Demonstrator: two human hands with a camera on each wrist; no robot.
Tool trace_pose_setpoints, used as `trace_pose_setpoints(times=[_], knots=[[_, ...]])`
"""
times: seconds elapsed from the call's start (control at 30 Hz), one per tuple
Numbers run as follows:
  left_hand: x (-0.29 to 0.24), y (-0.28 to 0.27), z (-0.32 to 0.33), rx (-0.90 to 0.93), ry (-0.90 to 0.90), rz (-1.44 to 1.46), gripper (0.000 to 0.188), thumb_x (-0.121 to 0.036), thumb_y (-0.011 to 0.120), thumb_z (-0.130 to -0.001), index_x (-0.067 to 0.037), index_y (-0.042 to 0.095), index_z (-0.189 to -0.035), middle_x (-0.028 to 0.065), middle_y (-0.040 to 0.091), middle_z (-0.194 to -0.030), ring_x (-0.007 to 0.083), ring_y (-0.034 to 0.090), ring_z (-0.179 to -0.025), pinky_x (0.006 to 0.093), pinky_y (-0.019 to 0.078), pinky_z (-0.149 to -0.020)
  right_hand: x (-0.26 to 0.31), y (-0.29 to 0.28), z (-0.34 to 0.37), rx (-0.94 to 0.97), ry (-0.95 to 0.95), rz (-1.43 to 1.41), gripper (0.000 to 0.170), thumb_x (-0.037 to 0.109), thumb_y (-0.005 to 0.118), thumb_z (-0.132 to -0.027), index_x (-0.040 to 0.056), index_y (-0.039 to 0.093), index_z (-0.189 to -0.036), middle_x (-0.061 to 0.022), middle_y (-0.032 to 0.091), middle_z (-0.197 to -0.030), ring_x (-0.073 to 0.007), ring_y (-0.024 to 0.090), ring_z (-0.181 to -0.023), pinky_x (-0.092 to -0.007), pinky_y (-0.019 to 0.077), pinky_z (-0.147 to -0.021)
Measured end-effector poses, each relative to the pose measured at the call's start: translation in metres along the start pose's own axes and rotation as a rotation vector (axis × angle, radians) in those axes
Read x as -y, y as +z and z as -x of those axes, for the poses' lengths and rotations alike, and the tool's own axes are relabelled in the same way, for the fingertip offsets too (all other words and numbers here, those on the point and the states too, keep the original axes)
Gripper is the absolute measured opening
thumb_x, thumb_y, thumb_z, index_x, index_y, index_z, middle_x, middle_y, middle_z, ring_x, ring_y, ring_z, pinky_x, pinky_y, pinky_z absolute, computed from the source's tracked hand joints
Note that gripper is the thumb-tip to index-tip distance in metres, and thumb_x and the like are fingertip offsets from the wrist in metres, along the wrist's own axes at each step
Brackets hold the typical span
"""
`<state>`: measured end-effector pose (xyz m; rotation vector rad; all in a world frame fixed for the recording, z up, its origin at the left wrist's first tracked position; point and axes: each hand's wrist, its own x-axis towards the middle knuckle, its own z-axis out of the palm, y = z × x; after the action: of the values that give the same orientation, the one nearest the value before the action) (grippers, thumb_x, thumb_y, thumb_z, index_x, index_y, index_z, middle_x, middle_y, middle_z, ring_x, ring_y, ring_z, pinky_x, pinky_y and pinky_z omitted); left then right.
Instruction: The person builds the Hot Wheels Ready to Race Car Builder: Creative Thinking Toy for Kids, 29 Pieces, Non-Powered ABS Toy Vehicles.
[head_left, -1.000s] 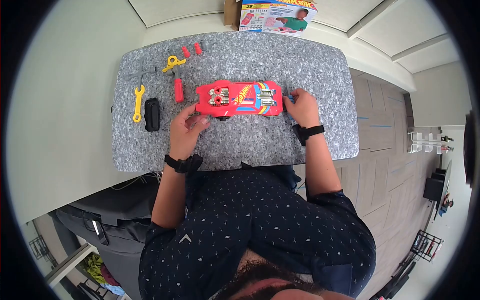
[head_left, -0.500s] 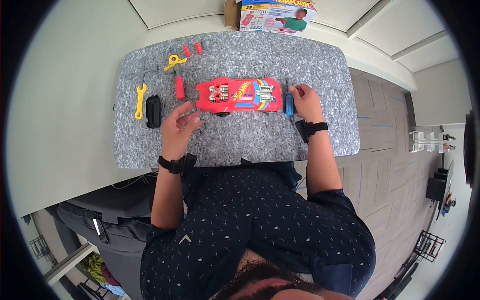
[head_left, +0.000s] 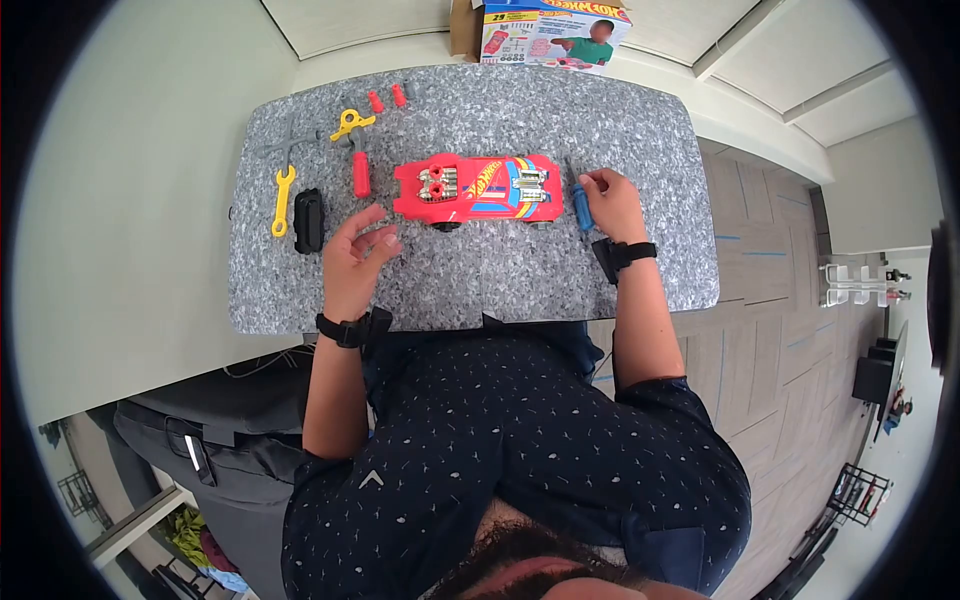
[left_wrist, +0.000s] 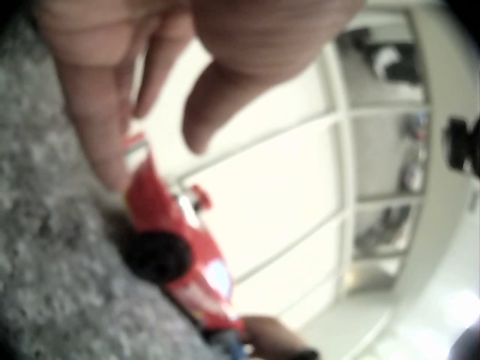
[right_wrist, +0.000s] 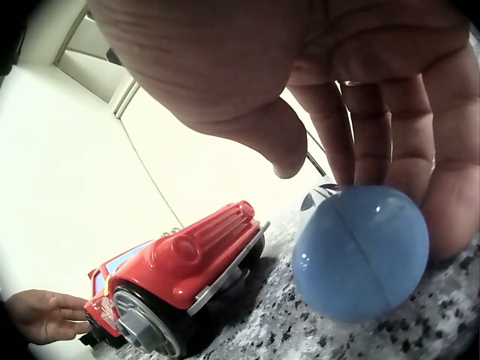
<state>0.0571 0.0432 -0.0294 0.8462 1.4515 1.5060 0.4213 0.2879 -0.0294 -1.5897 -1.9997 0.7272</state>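
A red toy car (head_left: 490, 190) with blue and yellow stripes stands on its wheels on the speckled grey table. Just off its left end is my left hand (head_left: 355, 255), fingers loosely bent and thumb apart, with nothing in it. A toy screwdriver (head_left: 583, 210) with a blue handle lies beside the car's grille end. My right hand (head_left: 615, 208) rests along it, fingertips right at the handle. In the right wrist view the fingers hang behind the rounded handle end (right_wrist: 360, 255), and the thumb stands away from it.
At the table's left are a yellow wrench (head_left: 283, 203), a black plastic part (head_left: 309, 220), a grey cross-shaped tool (head_left: 288, 147) and a red-handled tool (head_left: 361, 172). Farther back sit a yellow piece (head_left: 352, 125) and small red parts (head_left: 376, 102). A printed box (head_left: 550, 35) stands beyond.
My left hand has drawn back from the car's left end. The right hand has shifted slightly right and uncovered the blue screwdriver, which now lies a little tilted.
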Motion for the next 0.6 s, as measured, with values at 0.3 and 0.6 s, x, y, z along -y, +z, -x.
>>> trace_pose_setpoints(times=[0.3,0.6], knots=[[-0.002,0.000,0.000,-0.001,0.001,-0.008,0.055,0.001,0.076,-0.104,0.005,0.058,-0.155,0.0161,0.067,-0.147,0.0272,0.072,-0.129,0.0434,0.0681,-0.101,-0.002,-0.006,-0.001,0.008,0.023,0.006,0.031,0.029,0.077,-0.104,-0.0003,0.082,-0.114,-0.0222,0.083,-0.098,-0.0383,0.081,-0.092,-0.0460,0.0624,-0.085],[0.000,-0.001,0.000,0.002,-0.003,0.006,0.054,0.000,0.076,-0.104,0.005,0.058,-0.155,0.0158,0.066,-0.148,0.0266,0.072,-0.129,0.0441,0.0682,-0.101,-0.005,-0.013,-0.004,-0.003,0.008,0.028,0.032,0.030,0.077,-0.104,-0.0008,0.082,-0.112,-0.0227,0.083,-0.099,-0.0386,0.082,-0.093,-0.0463,0.0623,-0.085]])
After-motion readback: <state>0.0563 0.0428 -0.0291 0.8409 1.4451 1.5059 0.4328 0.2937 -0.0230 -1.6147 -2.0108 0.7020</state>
